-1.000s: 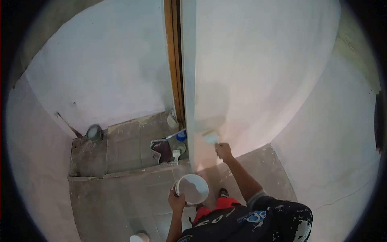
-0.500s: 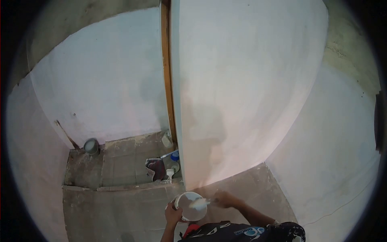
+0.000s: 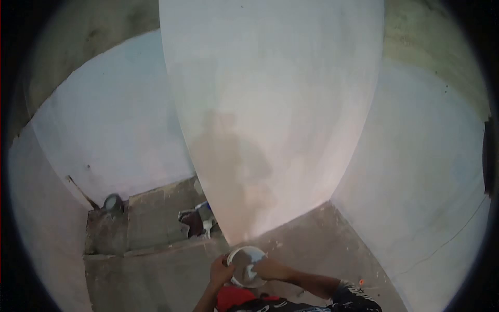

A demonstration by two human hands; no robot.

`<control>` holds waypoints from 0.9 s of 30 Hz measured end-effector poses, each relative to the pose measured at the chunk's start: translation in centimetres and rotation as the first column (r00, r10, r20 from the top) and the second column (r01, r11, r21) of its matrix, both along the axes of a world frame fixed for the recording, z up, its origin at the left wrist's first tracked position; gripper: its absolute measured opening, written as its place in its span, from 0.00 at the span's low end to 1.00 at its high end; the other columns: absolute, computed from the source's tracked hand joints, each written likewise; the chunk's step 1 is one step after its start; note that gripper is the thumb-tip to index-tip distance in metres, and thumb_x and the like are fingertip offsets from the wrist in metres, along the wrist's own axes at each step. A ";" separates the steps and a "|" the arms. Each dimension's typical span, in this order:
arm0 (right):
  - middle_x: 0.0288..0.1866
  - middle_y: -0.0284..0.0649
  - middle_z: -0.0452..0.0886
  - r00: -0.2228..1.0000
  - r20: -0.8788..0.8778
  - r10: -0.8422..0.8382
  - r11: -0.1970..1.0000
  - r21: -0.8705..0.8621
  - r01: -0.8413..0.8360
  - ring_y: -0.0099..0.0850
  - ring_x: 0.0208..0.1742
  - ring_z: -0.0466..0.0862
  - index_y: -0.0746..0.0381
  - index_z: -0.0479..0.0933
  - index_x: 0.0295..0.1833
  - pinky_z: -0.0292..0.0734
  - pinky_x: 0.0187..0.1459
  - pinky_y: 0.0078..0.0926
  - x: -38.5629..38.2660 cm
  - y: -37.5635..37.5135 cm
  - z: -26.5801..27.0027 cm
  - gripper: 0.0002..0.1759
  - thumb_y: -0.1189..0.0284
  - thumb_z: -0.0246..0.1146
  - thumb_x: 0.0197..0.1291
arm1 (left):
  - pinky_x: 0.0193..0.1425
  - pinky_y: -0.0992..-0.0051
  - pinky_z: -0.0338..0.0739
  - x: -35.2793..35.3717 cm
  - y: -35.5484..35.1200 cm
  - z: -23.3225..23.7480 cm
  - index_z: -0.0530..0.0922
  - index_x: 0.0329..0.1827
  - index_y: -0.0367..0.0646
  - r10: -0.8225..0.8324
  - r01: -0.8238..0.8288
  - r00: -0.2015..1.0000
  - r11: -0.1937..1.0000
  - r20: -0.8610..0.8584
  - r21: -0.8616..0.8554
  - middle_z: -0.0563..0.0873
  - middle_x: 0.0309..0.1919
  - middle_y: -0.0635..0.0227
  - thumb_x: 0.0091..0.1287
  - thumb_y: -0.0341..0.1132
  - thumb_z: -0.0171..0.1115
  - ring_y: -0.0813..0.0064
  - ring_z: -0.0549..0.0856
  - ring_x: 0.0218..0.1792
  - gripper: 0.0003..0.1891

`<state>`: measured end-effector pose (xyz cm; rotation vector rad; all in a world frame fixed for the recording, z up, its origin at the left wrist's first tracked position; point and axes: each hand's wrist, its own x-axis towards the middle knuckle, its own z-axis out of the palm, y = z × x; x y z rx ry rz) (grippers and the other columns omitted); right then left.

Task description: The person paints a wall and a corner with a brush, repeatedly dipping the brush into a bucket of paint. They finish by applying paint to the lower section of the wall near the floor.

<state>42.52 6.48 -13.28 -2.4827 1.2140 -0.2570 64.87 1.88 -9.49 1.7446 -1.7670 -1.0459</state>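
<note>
My left hand grips the left rim of a white bucket, its fingers closed over the edge. The bucket is in front of my body at the bottom of the view, with whitish stuff inside. My right hand reaches over the bucket's right side, closed on a paintbrush. The brush's white-coated head is down inside the bucket; my hand hides its handle.
A white wall bearing my shadow stands just ahead. Beyond its left edge, a dark maroon container and a white brush lie on the tiled floor. A grey bucket is in the far left corner.
The paintbrush has gone from above the bucket's right rim down into it, my right hand moving left with it. My view has turned right, so the wooden door frame is out of sight.
</note>
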 end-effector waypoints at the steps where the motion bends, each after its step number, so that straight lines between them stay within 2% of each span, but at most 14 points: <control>1: 0.37 0.47 0.84 0.999 -0.036 -0.033 0.999 0.015 0.033 0.45 0.41 0.85 0.61 0.82 0.41 0.79 0.43 0.46 0.1 0.5 0.9 0.11 0.74 0.58 0.53 | 0.42 0.62 0.78 -0.7 0.5 0.9 0.81 0.42 0.39 -0.041 0.041 0.999 0.998 0.008 -0.043 0.85 0.32 0.53 0.48 0.40 0.64 0.56 0.85 0.36 0.19; 2: 0.38 0.48 0.85 0.996 -0.071 -0.054 0.998 0.040 0.057 0.44 0.42 0.86 0.63 0.83 0.39 0.80 0.44 0.44 0.2 0.9 1.7 0.10 0.74 0.58 0.54 | 0.43 0.62 0.78 -1.4 0.8 1.8 0.81 0.44 0.39 -0.098 0.093 0.993 0.993 -0.061 -0.074 0.86 0.33 0.54 0.49 0.41 0.65 0.57 0.86 0.37 0.20; 3: 0.37 0.50 0.85 0.999 0.053 -0.004 0.995 -0.102 0.009 0.44 0.41 0.87 0.65 0.83 0.38 0.80 0.44 0.44 -0.5 1.3 -0.1 0.10 0.75 0.57 0.55 | 0.44 0.62 0.79 -1.7 1.2 2.2 0.81 0.46 0.40 -0.144 0.132 0.981 0.987 -0.127 -0.096 0.86 0.34 0.54 0.49 0.42 0.65 0.57 0.86 0.37 0.21; 4: 0.34 0.51 0.85 0.997 -0.032 -0.065 0.997 -0.032 0.064 0.45 0.39 0.87 0.65 0.83 0.39 0.81 0.44 0.45 -0.4 2.2 3.8 0.11 0.75 0.58 0.54 | 0.45 0.63 0.79 -2.2 1.0 2.7 0.81 0.49 0.41 -0.173 0.165 0.978 0.983 -0.118 -0.076 0.87 0.36 0.56 0.50 0.43 0.66 0.59 0.86 0.38 0.24; 5: 0.31 0.50 0.85 0.990 -0.131 -0.060 0.998 0.004 0.061 0.45 0.37 0.87 0.66 0.83 0.40 0.81 0.42 0.44 0.0 1.9 3.8 0.11 0.75 0.59 0.53 | 0.44 0.64 0.79 -2.1 1.3 3.4 0.81 0.49 0.41 -0.183 0.183 0.983 0.983 -0.013 -0.022 0.87 0.37 0.56 0.50 0.44 0.67 0.60 0.86 0.38 0.24; 7: 0.30 0.51 0.84 0.984 -0.071 -0.166 0.982 -0.107 0.158 0.44 0.34 0.87 0.65 0.84 0.37 0.82 0.36 0.41 0.3 2.4 1.5 0.09 0.76 0.60 0.53 | 0.43 0.65 0.78 -1.8 1.3 3.2 0.81 0.49 0.40 -0.269 0.267 0.959 0.963 -0.092 -0.039 0.86 0.33 0.55 0.49 0.40 0.65 0.62 0.86 0.37 0.23; 10: 0.36 0.52 0.84 0.975 -0.023 -0.219 0.974 -0.070 0.217 0.46 0.37 0.86 0.65 0.83 0.43 0.82 0.39 0.43 0.5 2.6 1.2 0.13 0.74 0.61 0.51 | 0.38 0.66 0.75 -2.6 1.9 4.6 0.80 0.43 0.38 -0.262 0.253 0.960 0.963 -0.104 -0.089 0.83 0.28 0.56 0.48 0.37 0.63 0.64 0.83 0.31 0.19; 12: 0.36 0.52 0.84 0.946 -0.138 -0.292 0.955 0.010 0.296 0.45 0.37 0.87 0.64 0.83 0.41 0.82 0.39 0.42 0.2 2.4 2.8 0.12 0.74 0.61 0.52 | 0.31 0.67 0.71 -3.3 1.7 5.6 0.77 0.36 0.36 -0.280 0.272 0.955 0.959 -0.100 -0.079 0.77 0.22 0.58 0.48 0.35 0.61 0.67 0.77 0.25 0.15; 13: 0.36 0.52 0.84 0.949 -0.133 -0.286 0.957 0.017 0.291 0.45 0.37 0.87 0.64 0.83 0.41 0.82 0.39 0.42 0.9 2.8 3.1 0.12 0.74 0.61 0.52 | 0.31 0.67 0.71 -3.0 2.1 5.9 0.77 0.36 0.36 -0.274 0.268 0.957 0.961 -0.095 -0.073 0.77 0.22 0.58 0.48 0.35 0.61 0.67 0.77 0.25 0.15; 15: 0.29 0.50 0.84 0.919 -0.042 -0.392 0.919 -0.071 0.388 0.45 0.33 0.87 0.63 0.84 0.31 0.83 0.35 0.41 1.3 3.4 4.0 0.07 0.74 0.60 0.51 | 0.31 0.72 0.70 -3.4 2.9 6.9 0.75 0.32 0.36 -0.225 0.225 0.973 0.974 -0.048 -0.005 0.76 0.22 0.68 0.48 0.30 0.61 0.78 0.74 0.27 0.10; 18: 0.29 0.51 0.84 0.933 -0.073 -0.352 0.935 0.023 0.354 0.45 0.34 0.87 0.63 0.83 0.31 0.83 0.35 0.43 1.7 3.3 5.3 0.08 0.72 0.60 0.52 | 0.27 0.73 0.64 -2.7 2.8 7.0 0.70 0.27 0.38 -0.228 0.225 0.972 0.972 -0.049 -0.067 0.70 0.19 0.71 0.47 0.30 0.61 0.79 0.69 0.24 0.09; 21: 0.29 0.49 0.84 0.934 -0.014 -0.357 0.934 -0.037 0.356 0.44 0.33 0.87 0.63 0.84 0.31 0.82 0.34 0.42 2.0 3.1 4.6 0.08 0.72 0.60 0.52 | 0.28 0.69 0.65 -2.5 2.5 7.1 0.75 0.31 0.36 -0.202 0.200 0.979 0.977 -0.028 -0.073 0.72 0.18 0.60 0.47 0.34 0.61 0.70 0.71 0.22 0.12; 25: 0.29 0.47 0.84 0.959 -0.113 -0.258 0.966 -0.002 0.260 0.42 0.34 0.87 0.61 0.84 0.30 0.82 0.33 0.42 2.3 3.6 6.4 0.08 0.71 0.60 0.52 | 0.28 0.68 0.65 -2.1 2.4 6.9 0.73 0.30 0.35 -0.216 0.217 0.976 0.972 0.014 -0.087 0.70 0.18 0.59 0.47 0.34 0.60 0.69 0.70 0.22 0.11; 27: 0.29 0.45 0.85 0.957 -0.087 -0.277 0.961 -0.006 0.277 0.42 0.35 0.87 0.59 0.85 0.29 0.82 0.34 0.39 2.1 3.2 7.1 0.08 0.70 0.61 0.52 | 0.27 0.67 0.64 -2.6 2.3 7.6 0.70 0.28 0.35 -0.196 0.190 0.978 0.978 -0.076 -0.081 0.69 0.17 0.58 0.47 0.34 0.60 0.69 0.69 0.21 0.12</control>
